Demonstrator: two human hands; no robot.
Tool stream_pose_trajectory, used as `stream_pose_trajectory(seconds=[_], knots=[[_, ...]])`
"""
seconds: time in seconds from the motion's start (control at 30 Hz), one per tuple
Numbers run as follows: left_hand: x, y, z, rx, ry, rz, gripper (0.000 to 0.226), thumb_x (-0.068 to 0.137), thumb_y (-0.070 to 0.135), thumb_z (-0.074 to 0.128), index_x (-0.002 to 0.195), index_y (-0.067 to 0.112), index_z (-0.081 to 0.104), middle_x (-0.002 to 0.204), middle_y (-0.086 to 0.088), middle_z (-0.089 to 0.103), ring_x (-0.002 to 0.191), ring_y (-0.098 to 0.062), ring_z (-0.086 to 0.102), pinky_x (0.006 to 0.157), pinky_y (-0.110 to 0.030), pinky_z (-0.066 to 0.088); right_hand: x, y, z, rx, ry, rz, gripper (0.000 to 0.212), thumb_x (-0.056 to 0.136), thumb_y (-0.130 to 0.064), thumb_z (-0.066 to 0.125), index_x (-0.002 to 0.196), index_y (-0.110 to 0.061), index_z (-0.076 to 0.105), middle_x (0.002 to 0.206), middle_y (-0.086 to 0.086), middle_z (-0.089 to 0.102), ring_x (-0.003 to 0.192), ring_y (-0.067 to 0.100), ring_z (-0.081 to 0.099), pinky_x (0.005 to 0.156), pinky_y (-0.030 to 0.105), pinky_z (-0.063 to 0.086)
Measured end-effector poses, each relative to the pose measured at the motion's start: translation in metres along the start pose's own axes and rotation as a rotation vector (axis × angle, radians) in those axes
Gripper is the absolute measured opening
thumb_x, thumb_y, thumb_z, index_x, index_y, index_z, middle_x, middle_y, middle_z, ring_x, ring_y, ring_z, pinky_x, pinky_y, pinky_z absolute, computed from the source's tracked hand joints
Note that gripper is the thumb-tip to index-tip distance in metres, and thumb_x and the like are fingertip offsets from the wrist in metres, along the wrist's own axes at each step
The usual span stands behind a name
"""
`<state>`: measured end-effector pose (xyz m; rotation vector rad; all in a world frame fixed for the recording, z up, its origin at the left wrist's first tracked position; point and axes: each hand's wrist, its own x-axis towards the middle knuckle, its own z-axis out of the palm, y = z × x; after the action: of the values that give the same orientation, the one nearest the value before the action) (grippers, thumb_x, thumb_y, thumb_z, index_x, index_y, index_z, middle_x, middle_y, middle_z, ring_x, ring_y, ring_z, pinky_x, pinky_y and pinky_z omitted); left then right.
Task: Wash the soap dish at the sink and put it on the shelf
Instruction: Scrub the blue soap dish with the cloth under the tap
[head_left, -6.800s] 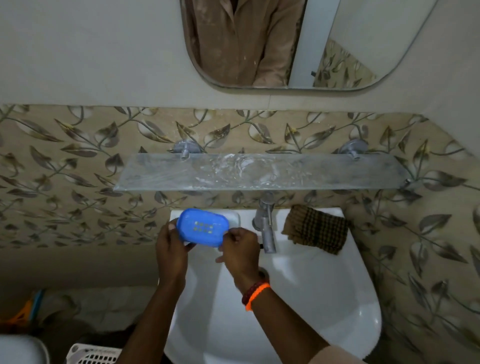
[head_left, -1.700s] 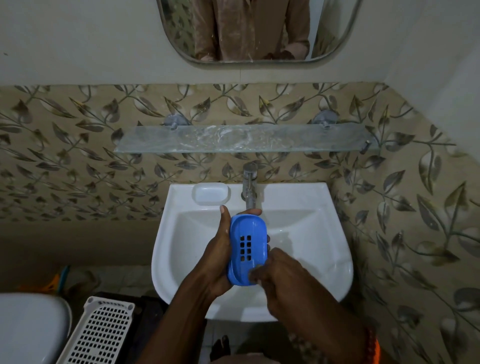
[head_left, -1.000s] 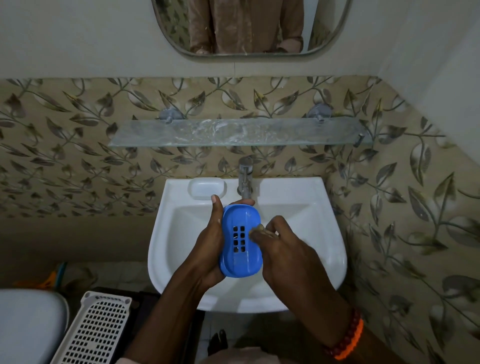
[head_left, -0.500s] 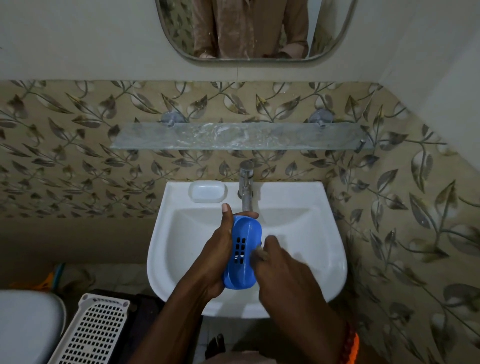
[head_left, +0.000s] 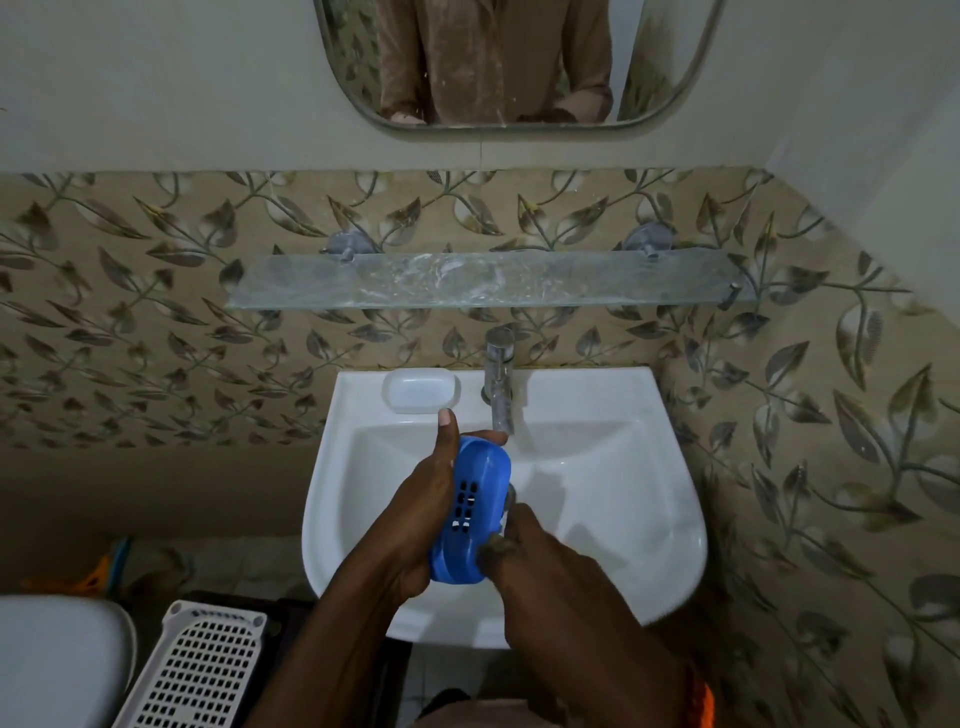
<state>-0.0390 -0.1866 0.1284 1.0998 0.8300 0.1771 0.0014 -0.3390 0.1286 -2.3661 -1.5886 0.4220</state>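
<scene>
The blue soap dish (head_left: 470, 512) sits on edge over the bowl of the white sink (head_left: 597, 499), its slotted underside turned up toward the camera. The left hand (head_left: 415, 514) has its grip clamped on the dish: the thumb lies straight along the dish's left edge, and a fingertip shows curled over its far end, just below the tap (head_left: 498, 379). The right hand (head_left: 540, 561) comes in from the near right side of that grip, its thumb and fingers pressed against the dish's right and lower edge; the fingers are curled onto the rim, so this grip is closed on the dish too (the fingertips themselves are blurred, and I cannot tell whether anything lies under them). An orange band (head_left: 698, 696) shows at the right wrist.

Beyond the held dish, on the sink's back ledge to the left of the tap, lies a pale white tray (head_left: 422, 389). Higher still, above the tap, the glass shelf (head_left: 488, 280) is fixed to the leaf-patterned tiles (head_left: 156, 322), well apart from the dish. Above that hangs a mirror (head_left: 519, 62) reflecting a person's brown shirt.

Down to the left of the left forearm, a white perforated basket (head_left: 200, 670) stands on the floor, with a white rounded object (head_left: 52, 665) beside it at the frame's corner.
</scene>
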Motion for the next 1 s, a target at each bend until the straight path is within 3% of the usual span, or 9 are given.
stream_pose_trajectory(seconds=[0.17, 0.33, 0.4, 0.47, 0.57, 0.67, 0.8, 0.9, 1.0], knots=[[-0.002, -0.002, -0.009, -0.012, -0.058, -0.043, 0.076, 0.084, 0.076, 0.038, 0.118, 0.018, 0.073, 0.098, -0.022, 0.075, 0.086, -0.036, 0.07, 0.094, -0.053, 0.054, 0.036, 0.011, -0.019, -0.084, 0.227, 0.119, 0.029, 0.1, -0.012, 0.047, 0.127, -0.021, 0.05, 0.116, 0.002, 0.045, 0.086, 0.016, 0.059, 0.072, 0.027, 0.05], [0.009, 0.004, -0.024, -0.015, -0.037, -0.047, 0.075, 0.088, 0.079, 0.031, 0.115, 0.025, 0.076, 0.095, -0.015, 0.08, 0.084, -0.027, 0.076, 0.077, -0.038, 0.059, 0.028, -0.011, -0.002, -0.081, 0.111, 0.08, 0.031, 0.099, -0.01, 0.045, 0.129, -0.019, 0.048, 0.124, 0.004, 0.043, 0.087, 0.016, 0.06, 0.067, 0.024, 0.046], [0.01, 0.001, -0.032, -0.01, -0.028, -0.044, 0.077, 0.084, 0.08, 0.033, 0.115, 0.025, 0.076, 0.095, -0.018, 0.079, 0.084, -0.028, 0.075, 0.081, -0.04, 0.059, 0.025, -0.017, 0.004, -0.008, 0.068, 0.091, 0.031, 0.096, -0.009, 0.05, 0.124, -0.022, 0.051, 0.127, 0.003, 0.042, 0.08, 0.014, 0.062, 0.069, 0.024, 0.052], [0.008, -0.004, -0.038, -0.012, -0.053, -0.047, 0.075, 0.083, 0.081, 0.035, 0.114, 0.026, 0.076, 0.097, -0.02, 0.078, 0.084, -0.031, 0.074, 0.082, -0.042, 0.059, 0.037, -0.014, -0.001, 0.005, 0.126, 0.123, 0.028, 0.096, -0.011, 0.055, 0.121, -0.023, 0.057, 0.121, 0.002, 0.048, 0.075, 0.01, 0.06, 0.072, 0.022, 0.056], [0.008, -0.006, -0.044, -0.064, -0.105, -0.087, 0.074, 0.086, 0.079, 0.038, 0.11, 0.021, 0.078, 0.102, -0.021, 0.078, 0.083, -0.03, 0.075, 0.074, -0.038, 0.062, 0.052, -0.014, -0.013, -0.022, 0.257, 0.152, 0.021, 0.094, -0.015, 0.063, 0.116, -0.014, 0.065, 0.111, 0.006, 0.057, 0.063, 0.009, 0.054, 0.06, 0.016, 0.047], [0.012, -0.003, -0.049, -0.109, -0.13, -0.109, 0.075, 0.086, 0.08, 0.04, 0.109, 0.02, 0.079, 0.112, -0.024, 0.075, 0.086, -0.03, 0.075, 0.074, -0.037, 0.062, 0.055, -0.025, -0.004, -0.042, 0.275, 0.16, 0.026, 0.088, -0.015, 0.072, 0.114, -0.012, 0.067, 0.108, 0.006, 0.06, 0.069, 0.011, 0.063, 0.06, 0.018, 0.052], [0.012, -0.007, -0.053, -0.123, -0.146, -0.154, 0.075, 0.085, 0.081, 0.039, 0.104, 0.023, 0.082, 0.111, -0.02, 0.077, 0.097, -0.03, 0.076, 0.08, -0.039, 0.061, 0.064, -0.038, 0.007, 0.055, 0.309, 0.135, 0.032, 0.095, -0.016, 0.062, 0.127, -0.016, 0.06, 0.124, 0.001, 0.056, 0.097, 0.018, 0.065, 0.08, 0.031, 0.061], [0.014, -0.009, -0.053, -0.145, -0.137, -0.128, 0.075, 0.085, 0.081, 0.038, 0.104, 0.023, 0.081, 0.106, -0.018, 0.078, 0.088, -0.029, 0.077, 0.076, -0.038, 0.061, 0.066, -0.036, 0.003, 0.046, 0.346, 0.246, 0.028, 0.094, -0.012, 0.053, 0.121, -0.018, 0.058, 0.116, 0.002, 0.054, 0.089, 0.026, 0.061, 0.069, 0.04, 0.055], [0.017, -0.004, -0.054, -0.165, -0.124, -0.093, 0.074, 0.085, 0.08, 0.037, 0.11, 0.025, 0.079, 0.106, -0.019, 0.077, 0.086, -0.029, 0.075, 0.078, -0.041, 0.061, 0.055, -0.03, 0.006, 0.044, 0.281, 0.242, 0.022, 0.097, -0.019, 0.051, 0.118, -0.022, 0.054, 0.109, -0.005, 0.049, 0.081, 0.015, 0.058, 0.062, 0.026, 0.047]])
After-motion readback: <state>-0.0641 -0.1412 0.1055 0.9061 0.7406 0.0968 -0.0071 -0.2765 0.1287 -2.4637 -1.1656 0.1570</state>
